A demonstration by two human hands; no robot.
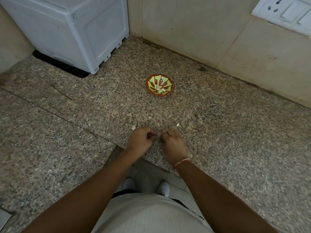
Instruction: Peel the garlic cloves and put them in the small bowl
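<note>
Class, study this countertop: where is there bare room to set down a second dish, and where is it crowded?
Bare granite lies between the small bowl and the hands, and right of the bowl toward the tiled wall. It is crowded by the left hand and right hand, where garlic bits lie, and at the white appliance.

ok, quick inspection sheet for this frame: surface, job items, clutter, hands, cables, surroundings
Surface: speckled granite counter, corner layout, with a seam line at left.
Job's things: small red and green patterned bowl holding several peeled garlic cloves; one pale clove loose on the counter beyond the right hand; a whitish piece by the left hand.
Clutter: dark spot near the wall.
Grippers: left hand and right hand both curled, close together; what they hold is hidden.
Cables: nothing seen.
Surroundings: white plastic appliance at back left, white wall socket and switch plate, beige tiled wall.
</note>
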